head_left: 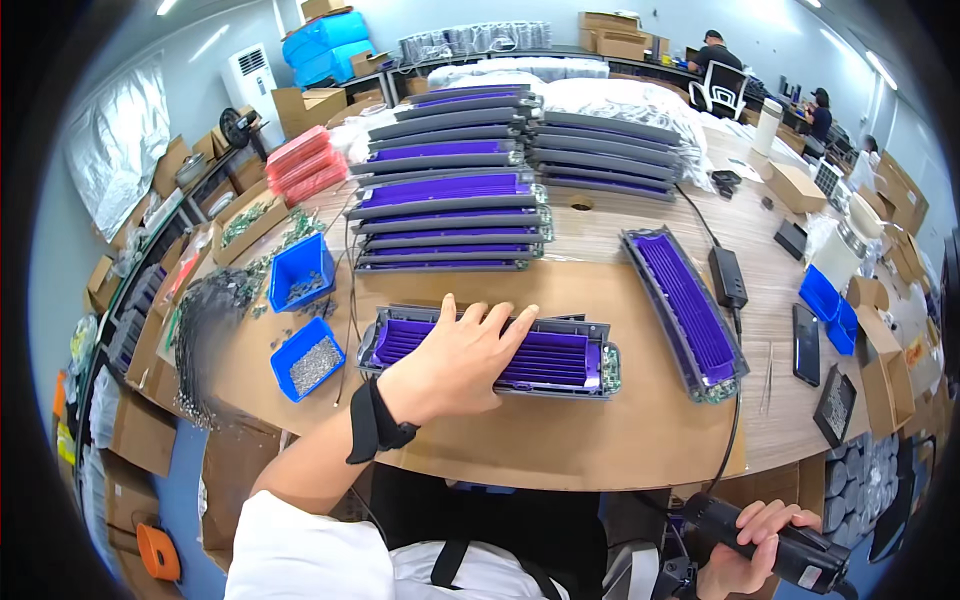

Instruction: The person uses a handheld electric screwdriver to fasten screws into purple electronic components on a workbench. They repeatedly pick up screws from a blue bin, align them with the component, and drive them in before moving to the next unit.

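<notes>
A long grey casing (550, 372) with a purple ribbed inside lies across the cardboard mat in front of me. A small green circuit board shows at its right end. My left hand (462, 352) reaches over the casing and grips it, fingers spread toward its far edge; its thumb is mostly hidden. Low on the right, off the table edge, my right hand (758, 545) is wrapped round a black corded electric screwdriver (805, 562). A second purple and grey casing (685, 315) lies slanted to the right, apart from both hands.
Stacked casings (450, 190) stand behind the mat, with another stack (605, 155) beside them. To the left are a blue bin of screws (308, 360), a blue bin of dark parts (302, 272) and bundled wires (205, 330). Tweezers (767, 380) and a phone (806, 345) lie right.
</notes>
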A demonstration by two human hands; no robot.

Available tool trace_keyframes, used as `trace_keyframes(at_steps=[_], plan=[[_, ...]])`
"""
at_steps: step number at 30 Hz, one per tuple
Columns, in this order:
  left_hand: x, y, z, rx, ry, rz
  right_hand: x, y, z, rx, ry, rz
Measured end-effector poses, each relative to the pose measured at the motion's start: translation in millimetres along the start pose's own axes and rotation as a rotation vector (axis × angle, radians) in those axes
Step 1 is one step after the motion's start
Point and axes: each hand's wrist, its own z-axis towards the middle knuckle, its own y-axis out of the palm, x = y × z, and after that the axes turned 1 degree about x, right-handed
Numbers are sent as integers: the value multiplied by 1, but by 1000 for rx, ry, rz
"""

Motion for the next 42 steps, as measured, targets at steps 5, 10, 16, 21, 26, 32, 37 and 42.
trace_keyframes(at_steps=[5,10,16,21,26,32,37,42], plan=[[-11,30,-40,347,-126,-5,12,14,-8,-173,43,259],[-11,56,-56,388,-289,-25,20,52,-8,84,9,-106],[-40,63,-27,451,-220,-66,24,79,-8,57,85,-41],[-70,67,6,436,-207,-30,28,93,-9,9,117,7],[-82,59,7,367,-129,19,27,105,-7,-53,122,21],[-35,39,-48,372,-94,83,24,113,17,-37,-61,-109],[-1,61,-101,262,-88,-86,28,123,46,-163,-26,-269],[-2,90,-121,174,-172,-170,59,195,67,-864,-99,-832]])
